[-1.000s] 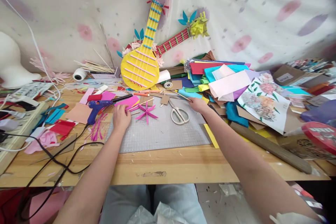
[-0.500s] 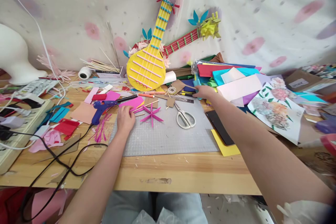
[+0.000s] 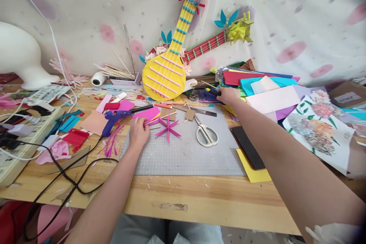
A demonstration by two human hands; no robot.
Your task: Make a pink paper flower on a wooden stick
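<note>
Fingers (image 3: 136, 123) of left hand (image 3: 138, 132) curled down, tips pressed together on pink strips (image 3: 150, 122) at left edge of grey mat (image 3: 185, 152). Pink paper star (image 3: 168, 129) just right of that hand, flat on mat, apart from fingertips. Right hand (image 3: 228, 95) stretched far across, beyond top right corner of mat, fingers closed round small dark tool (image 3: 213, 91) with yellow on it; exact grip hard to make out. Thin wooden stick (image 3: 208, 84) poking out leftward near that hand; touching or not, cannot tell.

Scissors (image 3: 206, 135) lying on mat between both hands, white handles toward viewer, blades shut. Metal ruler (image 3: 200, 111) along mat's top edge, just behind scissors. Blue glue gun (image 3: 114, 116) left of left hand, resting on wooden table (image 3: 200, 198), black cord trailing off toward near edge. Magenta sheet (image 3: 147, 113) just behind left hand. Black phone (image 3: 248, 148) by mat's right edge, partly under right forearm, lying on yellow sheet (image 3: 254, 173). Stack of coloured paper (image 3: 257, 84) right behind right hand. Yellow paper guitar (image 3: 168, 72) leaning upright against spotted cloth backdrop, red guitar (image 3: 211, 44) tilted behind it. Floral print (image 3: 317, 129) at far right. Tape roll (image 3: 98, 79) and bundle of skewers (image 3: 114, 71) at back left. White foam head (image 3: 20, 61) at far left.
</note>
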